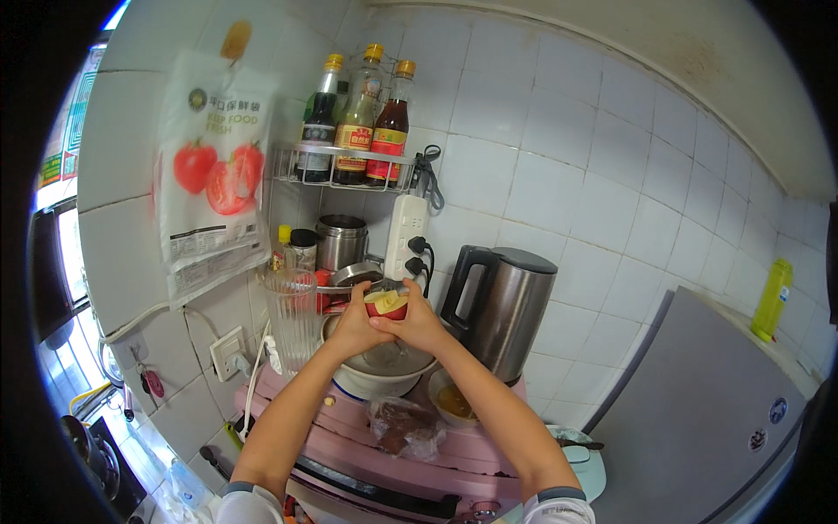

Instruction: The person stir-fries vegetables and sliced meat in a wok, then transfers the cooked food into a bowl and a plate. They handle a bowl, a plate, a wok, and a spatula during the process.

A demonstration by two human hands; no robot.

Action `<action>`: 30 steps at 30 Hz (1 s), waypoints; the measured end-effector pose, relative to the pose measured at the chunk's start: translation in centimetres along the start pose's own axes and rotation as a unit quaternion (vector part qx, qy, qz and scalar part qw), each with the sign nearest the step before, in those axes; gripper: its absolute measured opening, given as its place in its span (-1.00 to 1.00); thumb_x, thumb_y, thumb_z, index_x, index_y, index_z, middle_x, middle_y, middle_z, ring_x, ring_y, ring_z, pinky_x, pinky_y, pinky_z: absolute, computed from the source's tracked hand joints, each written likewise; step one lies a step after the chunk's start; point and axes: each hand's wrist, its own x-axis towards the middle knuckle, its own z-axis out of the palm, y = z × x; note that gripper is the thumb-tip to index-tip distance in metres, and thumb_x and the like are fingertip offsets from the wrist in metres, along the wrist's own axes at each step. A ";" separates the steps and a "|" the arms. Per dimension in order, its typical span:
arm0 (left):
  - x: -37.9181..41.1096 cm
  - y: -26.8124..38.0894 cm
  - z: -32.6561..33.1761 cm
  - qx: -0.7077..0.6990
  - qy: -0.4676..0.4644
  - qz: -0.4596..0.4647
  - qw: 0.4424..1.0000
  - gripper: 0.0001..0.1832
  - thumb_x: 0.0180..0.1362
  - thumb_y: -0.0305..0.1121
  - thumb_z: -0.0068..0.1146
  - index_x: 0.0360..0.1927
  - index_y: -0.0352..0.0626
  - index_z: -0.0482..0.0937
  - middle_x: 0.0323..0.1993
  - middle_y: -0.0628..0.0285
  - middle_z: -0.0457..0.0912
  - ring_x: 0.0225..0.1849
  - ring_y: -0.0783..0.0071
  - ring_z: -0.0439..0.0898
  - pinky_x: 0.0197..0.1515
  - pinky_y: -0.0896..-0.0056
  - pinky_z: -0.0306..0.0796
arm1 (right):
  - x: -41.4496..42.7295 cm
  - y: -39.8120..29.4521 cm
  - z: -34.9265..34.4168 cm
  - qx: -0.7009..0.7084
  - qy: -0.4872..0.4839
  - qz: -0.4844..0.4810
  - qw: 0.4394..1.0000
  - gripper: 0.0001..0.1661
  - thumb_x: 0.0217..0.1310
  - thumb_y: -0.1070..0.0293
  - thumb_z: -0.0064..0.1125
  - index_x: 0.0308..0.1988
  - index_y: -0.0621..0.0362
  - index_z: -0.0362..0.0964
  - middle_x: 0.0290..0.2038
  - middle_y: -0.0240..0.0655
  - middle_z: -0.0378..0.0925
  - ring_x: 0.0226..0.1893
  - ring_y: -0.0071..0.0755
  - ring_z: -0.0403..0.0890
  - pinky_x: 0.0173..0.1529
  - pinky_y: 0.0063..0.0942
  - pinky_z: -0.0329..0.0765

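Both my hands grip a piece of red-skinned apple [386, 305], its pale cut flesh facing up and away from me. My left hand [355, 325] holds it from the left, and my right hand [421, 321] from the right, with the thumbs and fingers meeting around it. Beneath my hands sits a white pot [386, 385] with a glass-like lid, partly hidden by my wrists. A bowl with yellowish liquid [453, 401] stands beside my right forearm. In front of the pot lies a clear plastic bag with something brown inside [406, 426].
The pot rests on a pink oven [393, 471]. A steel electric kettle [514, 314] is right of my hands, a ribbed clear pitcher [291, 327] left. Above are a power strip [407, 236] and a wire rack [344, 157] of sauce bottles. A grey refrigerator [694, 406] stands at right.
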 end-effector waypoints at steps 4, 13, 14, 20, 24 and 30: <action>0.0 0.0 -0.2 -0.030 0.032 -0.025 0.999 0.05 -0.46 -0.26 0.44 0.12 -0.34 0.01 -0.15 -0.07 0.46 -0.07 0.17 0.48 -0.01 0.35 0.34 | -1.0 -0.4 -0.2 -0.125 0.126 -0.026 0.984 0.03 -0.19 -0.14 0.26 0.04 0.47 0.05 -0.13 0.06 0.38 -0.12 -0.11 0.47 -0.05 -0.36 0.39; 1.0 5.8 -3.3 0.047 0.089 -0.007 0.995 0.03 -0.45 -0.18 0.43 0.11 -0.29 0.07 -0.17 -0.11 0.48 -0.08 0.10 0.48 -0.01 0.27 0.33 | -3.4 -0.9 -1.8 0.058 0.007 0.189 0.980 -0.46 0.12 -0.05 -0.04 -0.51 0.27 0.44 -0.58 -0.38 0.44 -0.52 -0.57 0.37 -0.39 -0.55 0.33; 0.8 6.7 -4.0 0.040 0.084 -0.023 0.995 0.02 -0.44 -0.17 0.44 0.10 -0.32 0.07 -0.19 -0.10 0.50 -0.10 0.12 0.50 -0.02 0.29 0.34 | -3.3 -1.2 -2.0 0.053 -0.015 0.197 0.979 -0.58 0.09 0.06 0.05 -0.45 0.26 0.45 -0.53 -0.40 0.45 -0.50 -0.59 0.35 -0.35 -0.58 0.33; -1.5 8.9 -7.5 -0.032 0.055 -0.014 0.998 0.00 -0.41 -0.18 0.45 0.07 -0.38 0.08 -0.19 -0.04 0.49 -0.14 0.28 0.50 -0.04 0.38 0.35 | -6.9 -4.9 -0.4 -0.163 -0.222 -0.055 0.960 -0.68 -0.16 0.26 0.19 -0.34 0.22 0.46 -0.40 -0.16 0.53 -0.32 -0.21 0.55 -0.24 -0.32 0.46; -3.6 9.5 -9.1 -0.079 0.041 -0.031 0.996 -0.06 -0.39 -0.26 0.43 0.06 -0.36 0.10 -0.14 0.04 0.43 -0.15 0.37 0.47 -0.06 0.43 0.36 | -6.9 -5.1 3.1 -0.326 -0.199 -0.038 0.923 -0.74 -0.16 0.27 0.07 -0.38 0.17 0.45 -0.44 -0.08 0.51 -0.35 -0.03 0.53 -0.26 -0.20 0.46; -7.9 12.6 -13.2 -0.152 -0.003 -0.055 0.987 -0.12 -0.40 -0.41 0.41 0.04 -0.29 0.12 -0.17 0.10 0.45 -0.16 0.46 0.47 -0.10 0.47 0.38 | -6.9 -7.7 1.0 -0.361 -0.172 -0.080 0.913 -0.72 -0.15 0.23 0.10 -0.36 0.12 0.46 -0.48 -0.13 0.52 -0.39 -0.05 0.55 -0.30 -0.17 0.45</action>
